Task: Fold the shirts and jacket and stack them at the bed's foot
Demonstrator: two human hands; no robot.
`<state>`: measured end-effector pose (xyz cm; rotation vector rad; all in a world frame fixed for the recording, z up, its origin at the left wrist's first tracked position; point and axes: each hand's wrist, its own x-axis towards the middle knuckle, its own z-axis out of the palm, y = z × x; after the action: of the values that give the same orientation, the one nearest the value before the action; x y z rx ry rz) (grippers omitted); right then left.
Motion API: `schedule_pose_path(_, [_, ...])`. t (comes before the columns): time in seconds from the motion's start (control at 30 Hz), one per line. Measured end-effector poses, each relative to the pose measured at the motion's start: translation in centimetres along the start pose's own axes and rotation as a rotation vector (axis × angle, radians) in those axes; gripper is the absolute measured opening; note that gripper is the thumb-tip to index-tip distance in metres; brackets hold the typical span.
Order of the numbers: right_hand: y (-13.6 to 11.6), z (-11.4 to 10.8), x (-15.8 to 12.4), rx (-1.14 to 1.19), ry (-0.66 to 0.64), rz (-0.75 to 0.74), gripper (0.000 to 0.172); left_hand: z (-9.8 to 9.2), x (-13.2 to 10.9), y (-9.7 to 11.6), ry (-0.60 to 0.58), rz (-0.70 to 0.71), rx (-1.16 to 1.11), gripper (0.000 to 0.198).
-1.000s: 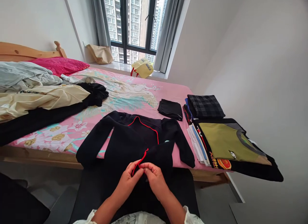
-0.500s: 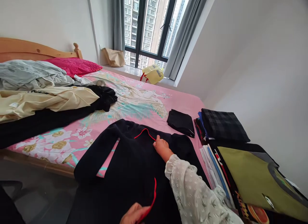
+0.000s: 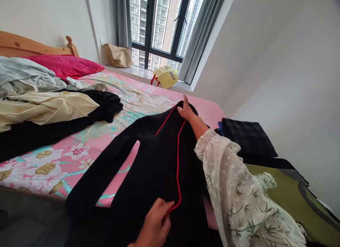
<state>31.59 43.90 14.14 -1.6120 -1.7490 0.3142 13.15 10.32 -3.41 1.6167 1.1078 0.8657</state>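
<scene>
A black long-sleeved jacket (image 3: 148,162) with red piping lies over the near edge of the bed, one sleeve stretched to the left. My left hand (image 3: 158,220), low in the head view, pinches the red-trimmed front edge. At the collar, farther away, my right hand (image 3: 188,111) grips the jacket's top, one finger pointing upward. The red piping runs from the collar down to my left hand. The jacket's hem falls below the picture.
On the right are a folded dark plaid garment (image 3: 247,137) and a folded olive shirt (image 3: 289,197). Loose clothes, including a cream garment (image 3: 53,105), are heaped at left beside a magenta pillow (image 3: 69,64). A paper bag (image 3: 118,56) and a yellow bag (image 3: 166,77) sit by the window.
My right hand has moved up and away with the jacket's collar, stretching the piping straighter. My left hand has come up slightly. The jacket now hides the small folded black item.
</scene>
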Motion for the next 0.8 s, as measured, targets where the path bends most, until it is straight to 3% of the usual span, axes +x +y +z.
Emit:
schedule_pose_path(0.07, [-0.2, 0.5, -2.4, 0.047, -0.044, -0.048, 0.035, -0.2, 1.5, 0.4, -0.012, -0.038, -0.006, 0.036])
schedule_pose_path(0.13, [0.0, 0.9, -7.2, 0.106, -0.074, -0.094, 0.026, -0.4, 1.7, 0.6, -0.035, -0.07, -0.025, 0.043])
schedule_pose_path(0.2, [0.6, 1.5, -14.4, 0.243, -0.014, -0.146, 0.022, -0.7, 0.7, 0.4, -0.077, -0.069, -0.025, 0.051])
schedule_pose_path(0.23, [1.2, 1.8, -18.7, 0.312, 0.086, -0.106, 0.019, -0.9, -0.1, 0.0, -0.09, -0.06, -0.007, 0.054])
schedule_pose_path(0.33, [3.5, 2.8, -32.1, 0.28, 0.229, -0.007, 0.009, -1.3, -2.9, -1.8, -0.079, -0.005, 0.142, 0.062])
schedule_pose_path(0.4, [5.2, 3.3, -39.6, 0.194, 0.216, -0.029, 0.016, -1.3, -4.4, -3.2, -0.034, 0.06, 0.274, 0.061])
schedule_pose_path(0.47, [6.4, 3.3, -44.5, 0.063, 0.078, -0.079, 0.038, -1.0, -4.9, -4.0, 0.006, 0.134, 0.388, 0.059])
schedule_pose_path(0.53, [6.8, 3.0, -46.6, -0.073, -0.045, -0.124, 0.056, -0.4, -4.6, -3.8, 0.01, 0.205, 0.457, 0.058])
schedule_pose_path(0.6, [6.2, 2.6, -46.7, -0.127, -0.075, -0.14, 0.061, 0.5, -3.8, -3.0, -0.025, 0.26, 0.463, 0.057])
schedule_pose_path(0.7, [4.3, 2.6, -45.3, 0.011, -0.017, -0.029, 0.043, 1.9, -2.5, -1.5, -0.048, 0.281, 0.384, 0.049])
schedule_pose_path(0.8, [2.6, 3.3, -44.2, 0.346, -0.017, 0.238, 0.022, 2.5, -1.8, -0.6, -0.031, 0.249, 0.246, 0.035])
